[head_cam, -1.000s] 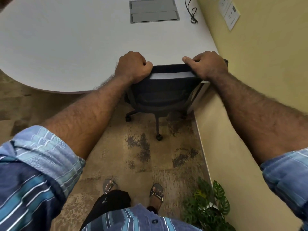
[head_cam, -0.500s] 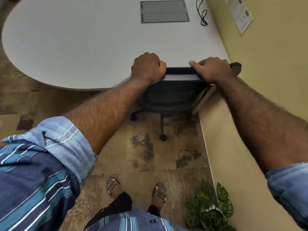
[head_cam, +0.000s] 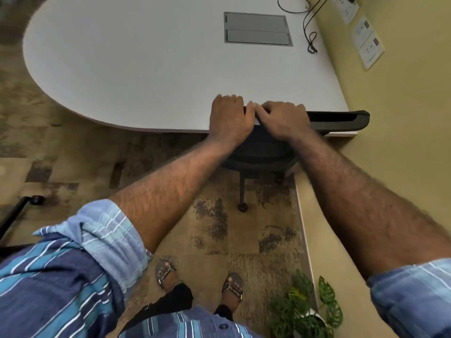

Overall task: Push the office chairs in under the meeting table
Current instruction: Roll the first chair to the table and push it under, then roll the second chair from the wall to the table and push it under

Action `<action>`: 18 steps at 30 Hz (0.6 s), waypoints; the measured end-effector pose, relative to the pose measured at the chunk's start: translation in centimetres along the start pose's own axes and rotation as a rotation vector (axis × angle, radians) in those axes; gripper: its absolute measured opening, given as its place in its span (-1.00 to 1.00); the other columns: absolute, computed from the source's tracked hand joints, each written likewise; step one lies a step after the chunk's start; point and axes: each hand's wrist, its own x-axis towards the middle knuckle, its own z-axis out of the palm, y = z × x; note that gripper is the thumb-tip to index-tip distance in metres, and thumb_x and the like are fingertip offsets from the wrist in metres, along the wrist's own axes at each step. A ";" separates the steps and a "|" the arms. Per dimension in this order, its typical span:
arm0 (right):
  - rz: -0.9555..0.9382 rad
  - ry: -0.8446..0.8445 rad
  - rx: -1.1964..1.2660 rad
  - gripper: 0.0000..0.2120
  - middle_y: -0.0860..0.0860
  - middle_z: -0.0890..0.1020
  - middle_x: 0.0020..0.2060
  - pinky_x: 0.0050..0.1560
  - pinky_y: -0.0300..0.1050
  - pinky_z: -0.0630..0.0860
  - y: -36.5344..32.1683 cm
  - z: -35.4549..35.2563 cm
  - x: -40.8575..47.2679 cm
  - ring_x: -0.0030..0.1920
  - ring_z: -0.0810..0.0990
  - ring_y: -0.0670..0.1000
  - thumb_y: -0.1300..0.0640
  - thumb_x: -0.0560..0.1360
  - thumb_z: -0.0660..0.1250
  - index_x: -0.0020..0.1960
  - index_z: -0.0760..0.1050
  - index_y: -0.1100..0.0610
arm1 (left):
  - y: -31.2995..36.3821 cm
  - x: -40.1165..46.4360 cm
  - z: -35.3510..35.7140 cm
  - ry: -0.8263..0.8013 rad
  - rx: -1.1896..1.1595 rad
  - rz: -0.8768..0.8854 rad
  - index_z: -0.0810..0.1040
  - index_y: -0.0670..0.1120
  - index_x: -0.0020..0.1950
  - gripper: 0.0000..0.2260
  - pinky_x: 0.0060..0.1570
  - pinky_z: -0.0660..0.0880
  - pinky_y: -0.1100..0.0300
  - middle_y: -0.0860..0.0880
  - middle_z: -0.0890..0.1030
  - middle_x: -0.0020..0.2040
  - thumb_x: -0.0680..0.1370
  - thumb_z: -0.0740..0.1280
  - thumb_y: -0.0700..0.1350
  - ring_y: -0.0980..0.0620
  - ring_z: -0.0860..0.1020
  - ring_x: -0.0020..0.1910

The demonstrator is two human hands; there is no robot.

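Observation:
A black mesh office chair [head_cam: 338, 119] stands at the near edge of the white oval meeting table [head_cam: 136, 69], close to the yellow wall. Its backrest top lies against the table edge, and its seat is mostly hidden under the tabletop. My left hand [head_cam: 229, 117] grips the left part of the backrest top. Touching it on the right, my right hand [head_cam: 280, 118] rests over the same top edge with fingers curled. One chair leg with a caster [head_cam: 242, 207] sticks out toward me on the carpet.
A grey cable hatch [head_cam: 257, 29] is set in the tabletop, with a black cable [head_cam: 310, 37] beside it. Wall sockets [head_cam: 368, 42] sit on the yellow wall at right. A potted plant [head_cam: 310, 311] stands by my feet. Another chair's base [head_cam: 17, 213] shows at far left.
My right hand has slid left along the backrest until it touches my left hand. The chair's right end now shows bare, and the view has shifted so the table reaches further left.

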 end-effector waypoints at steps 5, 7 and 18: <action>-0.011 0.001 0.035 -0.15 -0.01 0.72 0.24 0.49 0.34 0.30 -4.3 1.0 1.0 0.26 0.65 0.12 -0.57 0.61 -0.18 0.42 0.60 -0.07 | -6.6 -2.9 -2.3 0.093 -0.057 -0.024 0.59 -0.10 0.03 -0.53 0.11 0.52 0.09 0.01 0.57 -0.13 0.72 0.13 0.26 0.04 0.54 -0.10; -0.014 0.016 0.049 -0.12 -0.01 0.73 0.22 0.48 0.34 0.31 -6.0 1.5 1.1 0.24 0.66 0.13 -0.61 0.59 -0.19 0.40 0.61 -0.08 | -9.4 -4.2 -2.9 0.096 -0.051 -0.077 0.60 -0.10 0.09 -0.52 0.20 0.53 0.05 -0.01 0.61 -0.06 0.72 0.14 0.28 0.01 0.57 -0.03; -0.217 0.012 0.213 -0.17 0.01 0.64 0.43 0.47 0.24 0.40 -20.6 3.5 2.4 0.40 0.59 0.13 -0.59 0.61 -0.07 0.54 0.49 -0.06 | -25.0 -11.1 -7.7 0.083 0.073 -0.365 0.57 -0.17 0.36 -0.46 0.57 0.34 -0.08 -0.12 0.66 0.27 0.70 0.20 0.27 -0.11 0.58 0.33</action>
